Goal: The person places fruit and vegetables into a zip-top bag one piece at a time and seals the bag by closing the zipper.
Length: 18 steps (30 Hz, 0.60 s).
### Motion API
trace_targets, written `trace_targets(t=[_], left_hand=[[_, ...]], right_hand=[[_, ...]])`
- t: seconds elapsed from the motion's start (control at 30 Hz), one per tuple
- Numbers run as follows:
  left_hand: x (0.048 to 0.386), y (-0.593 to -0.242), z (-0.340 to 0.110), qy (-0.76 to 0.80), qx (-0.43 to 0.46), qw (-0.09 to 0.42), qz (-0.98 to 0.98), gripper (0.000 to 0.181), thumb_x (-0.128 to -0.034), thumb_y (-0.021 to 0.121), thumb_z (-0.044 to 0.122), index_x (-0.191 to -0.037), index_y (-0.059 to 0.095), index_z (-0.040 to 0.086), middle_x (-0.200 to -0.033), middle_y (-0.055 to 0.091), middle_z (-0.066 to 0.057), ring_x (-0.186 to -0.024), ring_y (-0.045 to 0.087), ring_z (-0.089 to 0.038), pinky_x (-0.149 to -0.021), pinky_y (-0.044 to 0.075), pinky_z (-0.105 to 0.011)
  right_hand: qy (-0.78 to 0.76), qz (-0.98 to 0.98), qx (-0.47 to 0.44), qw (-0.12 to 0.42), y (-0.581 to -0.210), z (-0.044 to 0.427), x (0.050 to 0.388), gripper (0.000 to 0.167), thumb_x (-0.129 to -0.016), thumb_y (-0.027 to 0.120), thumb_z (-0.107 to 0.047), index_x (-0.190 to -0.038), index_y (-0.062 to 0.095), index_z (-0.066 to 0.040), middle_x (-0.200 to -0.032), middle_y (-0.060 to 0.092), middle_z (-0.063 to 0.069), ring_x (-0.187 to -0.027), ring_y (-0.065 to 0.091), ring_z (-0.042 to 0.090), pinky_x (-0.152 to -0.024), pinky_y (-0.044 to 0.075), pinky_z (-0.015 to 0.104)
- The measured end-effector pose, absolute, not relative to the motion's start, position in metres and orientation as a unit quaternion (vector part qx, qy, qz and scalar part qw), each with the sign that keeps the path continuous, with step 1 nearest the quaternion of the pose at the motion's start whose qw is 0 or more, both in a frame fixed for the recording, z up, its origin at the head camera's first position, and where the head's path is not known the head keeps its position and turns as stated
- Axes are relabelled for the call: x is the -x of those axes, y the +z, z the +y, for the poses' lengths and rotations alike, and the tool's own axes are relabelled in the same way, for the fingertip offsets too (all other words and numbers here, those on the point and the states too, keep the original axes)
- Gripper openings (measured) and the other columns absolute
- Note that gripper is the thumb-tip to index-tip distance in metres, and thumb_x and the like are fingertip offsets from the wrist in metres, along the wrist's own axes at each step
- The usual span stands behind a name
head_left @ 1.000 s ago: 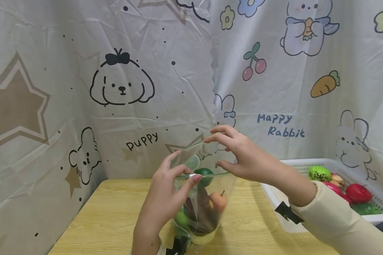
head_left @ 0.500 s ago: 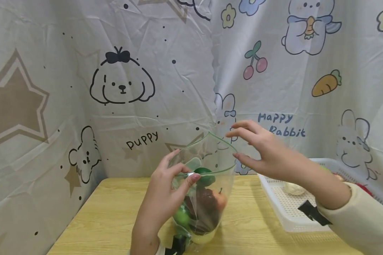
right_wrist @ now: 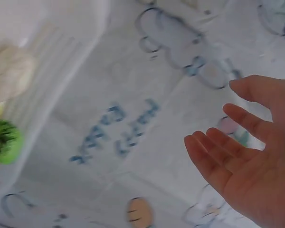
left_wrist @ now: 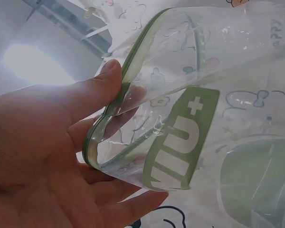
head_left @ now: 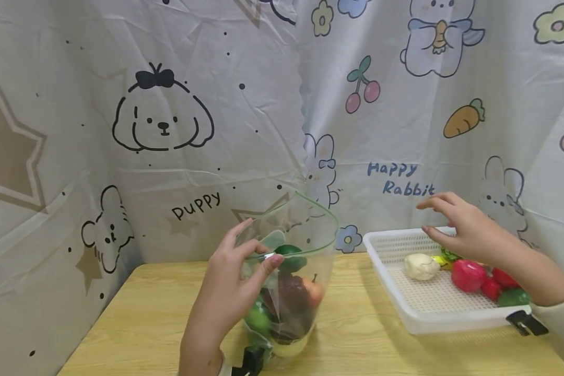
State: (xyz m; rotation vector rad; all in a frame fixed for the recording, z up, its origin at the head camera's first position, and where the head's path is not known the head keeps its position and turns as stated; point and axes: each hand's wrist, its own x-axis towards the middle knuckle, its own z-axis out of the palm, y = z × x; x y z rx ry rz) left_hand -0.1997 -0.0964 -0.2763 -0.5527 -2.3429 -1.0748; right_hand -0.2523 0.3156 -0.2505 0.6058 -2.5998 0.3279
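My left hand (head_left: 235, 277) pinches the green rim of a clear zip bag (head_left: 326, 266) between thumb and fingers. The bag stands upright on the table with its mouth wide apart. Inside it are a dark brown-purple item (head_left: 289, 303), an orange fruit with a stem (head_left: 314, 291), a dark green item (head_left: 292, 258) and a lighter green one (head_left: 258, 317). In the left wrist view, the thumb (left_wrist: 107, 78) presses the rim from outside. My right hand (head_left: 470, 224) hovers above the white basket (head_left: 395, 292), holding nothing, its fingers loosely bent.
The basket, at the right, holds a cream-coloured lumpy item (head_left: 421, 267), a pinkish-red one (head_left: 469, 275), smaller red ones (head_left: 491, 289) and a dark green one (head_left: 514, 297). A printed curtain (head_left: 192, 172) hangs behind the wooden table (head_left: 160, 308).
My right hand has left the bag's rim and moved right, over the basket. The bag's mouth has widened. My left hand keeps its pinch on the rim; the view has turned slightly right.
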Motion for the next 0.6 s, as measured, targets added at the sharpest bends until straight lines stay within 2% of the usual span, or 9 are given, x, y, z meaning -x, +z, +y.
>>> trace_targets(t=[0.23, 0.37, 0.6], left_hand=[[0.199, -0.276, -0.099, -0.393, 0.199, 0.247, -0.863, 0.023, -0.0929, 0.073, 0.042, -0.09, 0.072, 0.019, -0.156, 0.042, -0.014, -0.136, 0.046, -0.047, -0.105, 0.042, -0.067], [0.199, -0.276, -0.1, -0.389, 0.196, 0.253, -0.864, 0.023, -0.093, 0.072, 0.042, -0.089, 0.071, 0.019, -0.156, 0.043, -0.014, -0.135, 0.047, -0.048, -0.104, 0.042, -0.067], [0.198, -0.275, -0.1, -0.391, 0.197, 0.251, -0.863, 0.024, -0.0924, 0.072, 0.043, -0.091, 0.073, 0.019, -0.155, 0.043, -0.013, -0.135, 0.048, -0.047, -0.105, 0.042, -0.066]], right_hand=[[0.115, -0.972, -0.133, 0.156, -0.305, 0.372, 0.277, 0.041, -0.091, 0.073, -0.014, -0.124, 0.059, 0.007, -0.127, 0.051, 0.038, -0.113, 0.053, 0.056, -0.089, 0.048, 0.071], [0.106, -0.977, -0.122, 0.14, -0.337, 0.399, 0.29, 0.04, -0.088, 0.075, -0.012, -0.118, 0.06, 0.011, -0.118, 0.057, 0.038, -0.107, 0.056, 0.055, -0.087, 0.049, 0.07], [0.093, -0.988, -0.091, 0.082, -0.38, 0.426, 0.301, 0.051, -0.083, 0.078, -0.007, -0.113, 0.053, 0.024, -0.103, 0.06, 0.037, -0.097, 0.059, 0.053, -0.084, 0.052, 0.065]])
